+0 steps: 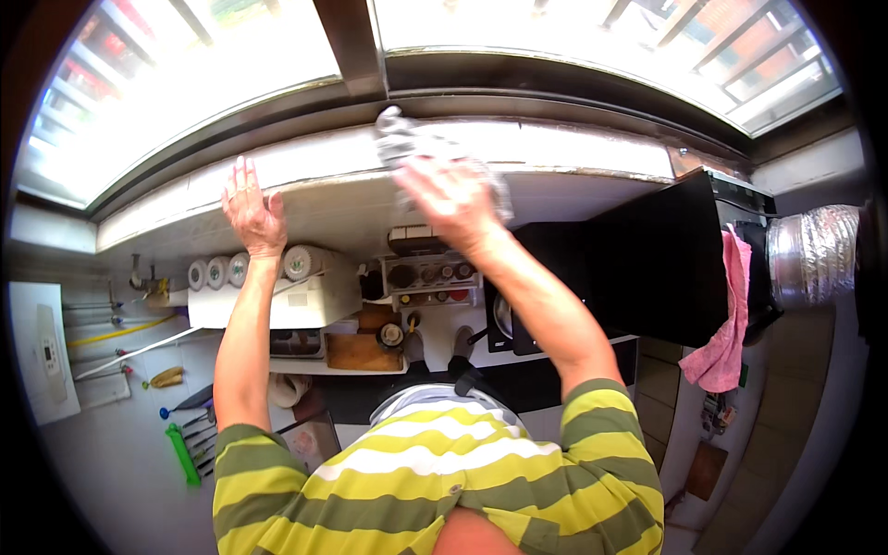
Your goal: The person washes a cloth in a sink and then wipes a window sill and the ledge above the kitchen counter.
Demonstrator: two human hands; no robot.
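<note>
My right hand presses a grey-and-white cloth against the white windowsill, just right of the window's central upright. Hand and cloth are blurred. Part of the cloth hangs over the sill's front edge. Over to the left, my left hand holds nothing and is spread against the front edge of the same sill, its fingertips on top. Below that hand is a white unit with several white cylinders on it.
My feet stand on the white counter, between a wooden board and a black cooktop. A spice rack is against the wall. At right, a pink cloth drapes over a black range hood beside a foil duct.
</note>
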